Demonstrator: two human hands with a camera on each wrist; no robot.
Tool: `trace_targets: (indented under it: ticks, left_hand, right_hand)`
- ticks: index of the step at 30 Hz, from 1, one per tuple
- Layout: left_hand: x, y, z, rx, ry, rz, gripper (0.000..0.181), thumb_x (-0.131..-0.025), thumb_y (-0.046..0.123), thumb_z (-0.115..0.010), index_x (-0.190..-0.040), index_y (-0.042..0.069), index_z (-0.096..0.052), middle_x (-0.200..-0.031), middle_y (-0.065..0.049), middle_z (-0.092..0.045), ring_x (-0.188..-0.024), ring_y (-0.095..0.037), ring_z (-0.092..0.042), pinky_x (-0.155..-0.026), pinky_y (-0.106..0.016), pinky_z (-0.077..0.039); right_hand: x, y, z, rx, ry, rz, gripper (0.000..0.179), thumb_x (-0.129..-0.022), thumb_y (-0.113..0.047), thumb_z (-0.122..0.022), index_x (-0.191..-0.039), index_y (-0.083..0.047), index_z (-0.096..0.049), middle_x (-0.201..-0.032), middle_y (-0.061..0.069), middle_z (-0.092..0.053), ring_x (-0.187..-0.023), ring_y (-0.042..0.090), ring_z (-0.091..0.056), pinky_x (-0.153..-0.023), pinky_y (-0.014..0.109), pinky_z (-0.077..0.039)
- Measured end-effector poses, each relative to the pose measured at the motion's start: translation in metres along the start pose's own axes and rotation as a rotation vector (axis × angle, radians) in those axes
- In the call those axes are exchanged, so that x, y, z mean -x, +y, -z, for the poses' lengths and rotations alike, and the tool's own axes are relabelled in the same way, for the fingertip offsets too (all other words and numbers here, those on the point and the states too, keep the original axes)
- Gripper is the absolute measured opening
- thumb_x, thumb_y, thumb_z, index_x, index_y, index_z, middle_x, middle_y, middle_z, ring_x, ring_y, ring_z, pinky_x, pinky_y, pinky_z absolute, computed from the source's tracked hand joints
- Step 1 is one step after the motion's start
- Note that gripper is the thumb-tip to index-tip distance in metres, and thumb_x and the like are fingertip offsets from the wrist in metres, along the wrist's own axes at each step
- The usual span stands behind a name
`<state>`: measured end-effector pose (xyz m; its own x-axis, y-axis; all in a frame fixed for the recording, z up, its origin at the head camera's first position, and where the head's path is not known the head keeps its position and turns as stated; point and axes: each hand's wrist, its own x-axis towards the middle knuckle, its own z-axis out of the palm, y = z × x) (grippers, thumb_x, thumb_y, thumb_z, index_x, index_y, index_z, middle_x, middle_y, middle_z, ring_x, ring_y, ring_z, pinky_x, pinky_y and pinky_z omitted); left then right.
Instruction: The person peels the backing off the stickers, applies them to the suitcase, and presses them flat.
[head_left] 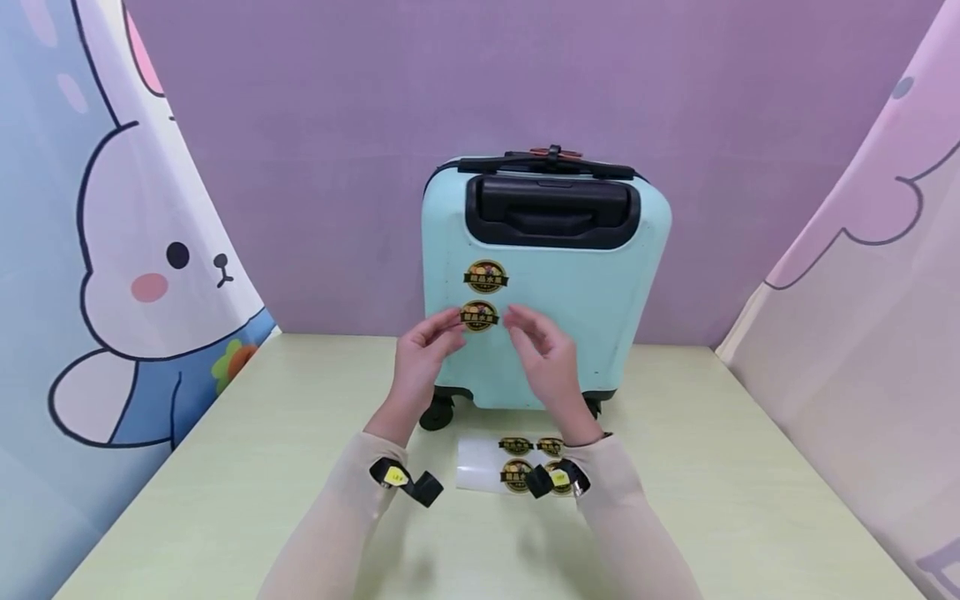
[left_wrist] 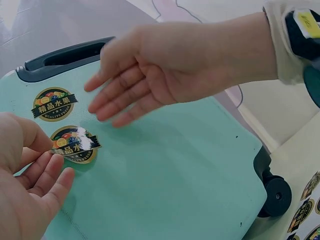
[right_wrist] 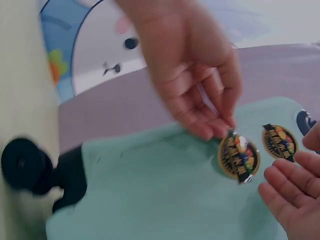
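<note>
This is a curtained-off tabletop [head_left: 315, 400], with purple backdrop [head_left: 300, 167] and cartoon-printed side curtains [head_left: 127, 225].
</note>
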<state>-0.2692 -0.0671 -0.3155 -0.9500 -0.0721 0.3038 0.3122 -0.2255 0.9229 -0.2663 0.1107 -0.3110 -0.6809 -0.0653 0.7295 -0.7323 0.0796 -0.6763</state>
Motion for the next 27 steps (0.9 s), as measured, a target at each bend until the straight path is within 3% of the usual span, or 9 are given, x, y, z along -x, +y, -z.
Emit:
trace_targets:
  ticks: [5, 11, 13, 20, 27]
  left_hand:
    - [0.001, 0.001, 0.0, 0.036, -0.022, -0.013, 0.036, -0.096, -0.001, -0.055, -0.132, -0.003, -0.06, -0.127, -0.019, -0.062, -0.108, -0.016, -0.065, -0.093, -0.029, -0.055]
    - [0.001, 0.0, 0.002, 0.05, -0.037, -0.018, 0.036, -0.098, -0.001, -0.053, -0.133, -0.005, -0.058, -0.131, -0.02, -0.059, -0.11, -0.017, -0.064, -0.094, -0.03, -0.054]
    - [0.001, 0.0, 0.003, 0.054, -0.038, -0.015, 0.036, -0.098, 0.0, -0.054, -0.133, -0.005, -0.058, -0.132, -0.02, -0.059, -0.112, -0.019, -0.064, -0.095, -0.03, -0.054]
    - [0.001, -0.001, 0.004, 0.067, -0.035, -0.014, 0.036, -0.099, 0.001, -0.054, -0.134, -0.005, -0.057, -0.133, -0.02, -0.059, -0.116, -0.024, -0.062, -0.098, -0.032, -0.053]
    - [0.003, -0.002, 0.006, 0.076, -0.044, -0.02, 0.035, -0.1, 0.002, -0.053, -0.134, -0.006, -0.056, -0.133, -0.021, -0.059, -0.116, -0.023, -0.063, -0.098, -0.034, -0.052]
  right_hand:
    - [-0.009, -0.003, -0.003, -0.25, 0.005, -0.006, 0.033, -0.098, 0.003, -0.051, -0.127, 0.017, -0.054, -0.122, 0.033, -0.061, -0.11, 0.023, -0.065, -0.098, 0.037, -0.052]
    - [-0.016, 0.005, -0.009, -0.404, -0.065, 0.018, 0.039, -0.099, -0.005, -0.049, -0.129, 0.02, -0.049, -0.123, 0.025, -0.064, -0.111, 0.018, -0.065, -0.101, 0.041, -0.051]
    - [-0.018, 0.009, -0.011, -0.428, -0.088, 0.019, 0.042, -0.099, -0.009, -0.05, -0.129, 0.021, -0.048, -0.122, 0.02, -0.066, -0.112, 0.02, -0.064, -0.101, 0.042, -0.05]
    - [-0.023, 0.015, -0.018, -0.418, -0.118, 0.03, 0.04, -0.099, -0.006, -0.049, -0.126, 0.023, -0.049, -0.124, 0.036, -0.058, -0.113, 0.018, -0.063, -0.103, 0.044, -0.049]
    - [-0.022, 0.017, -0.023, -0.391, -0.111, 0.023, 0.037, -0.098, -0.003, -0.05, -0.125, 0.022, -0.052, -0.125, 0.039, -0.055, -0.113, 0.016, -0.063, -0.103, 0.044, -0.049]
